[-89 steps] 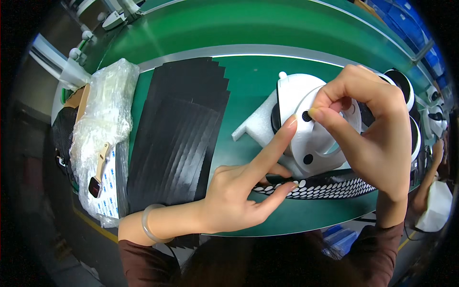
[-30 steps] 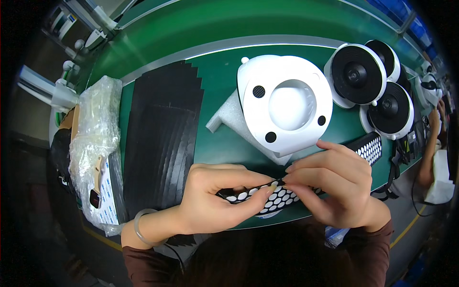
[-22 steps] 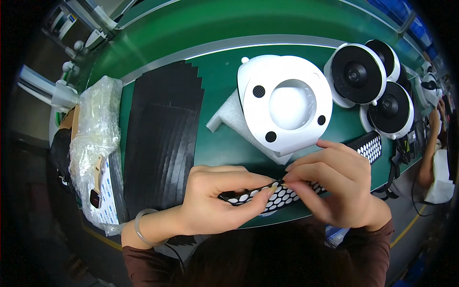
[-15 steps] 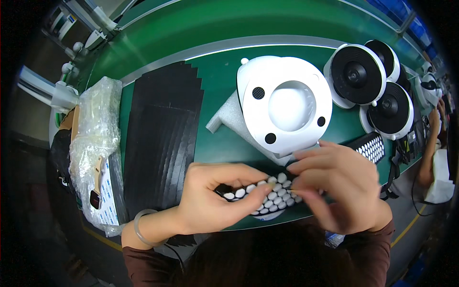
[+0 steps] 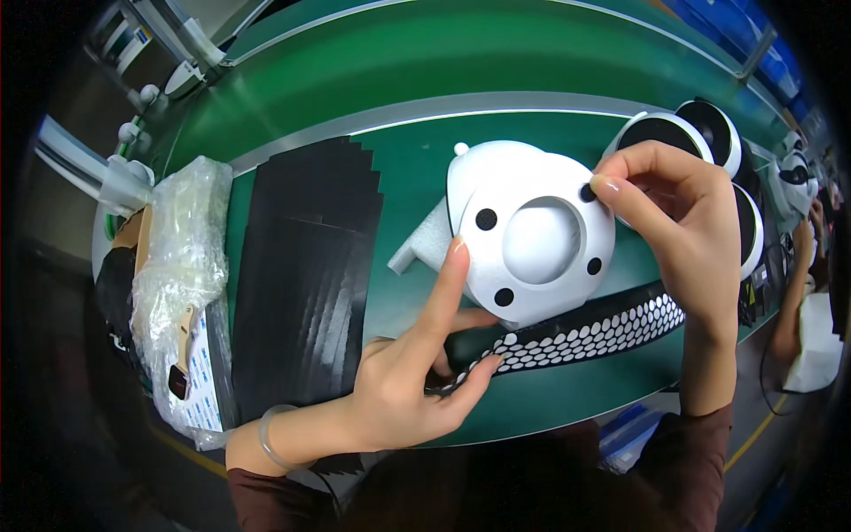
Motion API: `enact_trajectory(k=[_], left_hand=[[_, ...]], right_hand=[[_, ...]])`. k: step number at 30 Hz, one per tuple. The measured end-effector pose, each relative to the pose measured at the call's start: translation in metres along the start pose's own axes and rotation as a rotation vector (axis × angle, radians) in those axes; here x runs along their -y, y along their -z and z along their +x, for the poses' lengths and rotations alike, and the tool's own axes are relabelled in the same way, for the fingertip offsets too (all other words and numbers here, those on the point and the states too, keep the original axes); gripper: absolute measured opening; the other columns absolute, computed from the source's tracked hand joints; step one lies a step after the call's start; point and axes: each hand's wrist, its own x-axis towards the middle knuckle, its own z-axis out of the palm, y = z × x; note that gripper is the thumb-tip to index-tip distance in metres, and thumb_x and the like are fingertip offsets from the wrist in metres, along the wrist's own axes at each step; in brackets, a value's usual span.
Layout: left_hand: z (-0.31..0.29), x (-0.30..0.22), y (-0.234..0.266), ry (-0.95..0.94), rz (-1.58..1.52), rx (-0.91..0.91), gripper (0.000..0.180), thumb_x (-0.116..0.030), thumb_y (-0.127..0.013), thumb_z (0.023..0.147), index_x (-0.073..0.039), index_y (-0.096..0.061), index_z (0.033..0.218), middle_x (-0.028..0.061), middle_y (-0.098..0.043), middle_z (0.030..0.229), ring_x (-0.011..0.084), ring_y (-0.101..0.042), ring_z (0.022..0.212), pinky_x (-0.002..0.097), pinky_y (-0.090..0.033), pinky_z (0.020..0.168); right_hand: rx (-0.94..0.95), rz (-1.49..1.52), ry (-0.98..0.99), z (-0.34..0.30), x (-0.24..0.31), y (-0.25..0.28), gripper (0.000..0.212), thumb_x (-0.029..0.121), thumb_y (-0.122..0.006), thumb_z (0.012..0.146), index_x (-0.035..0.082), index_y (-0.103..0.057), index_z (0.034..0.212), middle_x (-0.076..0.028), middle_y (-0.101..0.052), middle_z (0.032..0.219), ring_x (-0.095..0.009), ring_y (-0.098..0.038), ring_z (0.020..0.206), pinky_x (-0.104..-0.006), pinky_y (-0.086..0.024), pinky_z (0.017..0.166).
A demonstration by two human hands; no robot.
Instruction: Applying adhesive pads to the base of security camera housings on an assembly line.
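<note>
The right hand [image 5: 683,208] has risen to the white housing [image 5: 545,297], right of the frame's centre, pinching a black pad [image 5: 586,193]. The left hand [image 5: 403,386] clasps the dotted strip [image 5: 603,335], lower centre, while touching the housing's left edge.

It's smooth, plastic-looking white on the housing [image 5: 532,177], dead matt on the round pads [image 5: 486,219], grainy on the foam block [image 5: 430,237], glossy streaks flashing off the black sheets [image 5: 308,266], and crinkled shine across the clear plastic wrap [image 5: 188,239]!
</note>
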Motion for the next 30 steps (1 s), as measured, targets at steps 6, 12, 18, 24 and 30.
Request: enact_trajectory(k=[6,12,18,24,30], left_hand=[[-0.001,0.004,0.000,-0.040,0.001,-0.011,0.071,0.002,-0.068,0.060,0.014,-0.034,0.121,0.0201,-0.055,0.110,0.0102,-0.053,0.047,0.0175,-0.040,0.039],[0.001,0.004,0.000,-0.058,-0.017,-0.015,0.070,0.003,-0.067,0.061,0.014,-0.034,0.121,0.0222,-0.047,0.120,0.0154,-0.062,0.066,0.0188,-0.043,0.042],[0.000,0.003,0.004,-0.030,0.001,0.032,0.071,0.003,-0.067,0.060,0.015,-0.033,0.121,0.0226,-0.047,0.120,0.0146,-0.060,0.056,0.0184,-0.042,0.040],[-0.004,0.001,-0.008,0.115,-0.150,-0.067,0.057,-0.001,-0.069,0.063,0.009,-0.043,0.113,0.0159,-0.058,0.100,0.0098,-0.050,0.043,0.0184,-0.037,0.038],[-0.006,0.013,-0.001,0.175,-0.087,0.024,0.020,-0.013,-0.072,0.067,-0.004,-0.057,0.076,0.0028,-0.059,0.065,0.0088,-0.050,0.045,0.0200,-0.038,0.041]], right_hand=[[0.014,-0.070,0.014,0.000,0.002,0.001,0.006,0.005,-0.060,0.076,-0.001,-0.059,0.076,-0.002,-0.058,0.074,-0.006,-0.053,0.067,-0.0162,-0.042,0.063],[0.059,-0.091,-0.037,0.002,0.008,0.004,0.006,0.004,-0.061,0.075,-0.002,-0.058,0.075,-0.003,-0.058,0.075,-0.006,-0.052,0.067,-0.0163,-0.041,0.062],[0.092,-0.029,0.036,0.015,0.000,0.008,0.018,0.003,-0.065,0.070,0.001,-0.050,0.080,-0.003,-0.058,0.067,-0.004,-0.052,0.057,-0.0126,-0.039,0.051],[0.347,-0.077,0.194,0.046,-0.003,0.027,0.031,0.013,-0.058,0.077,0.002,-0.055,0.106,-0.005,-0.062,0.077,-0.009,-0.059,0.072,-0.0173,-0.044,0.056],[0.898,-0.190,0.062,0.088,0.032,-0.002,0.022,0.018,-0.069,0.066,-0.001,-0.067,0.079,-0.005,-0.062,0.065,-0.009,-0.055,0.058,-0.0225,-0.042,0.054]])
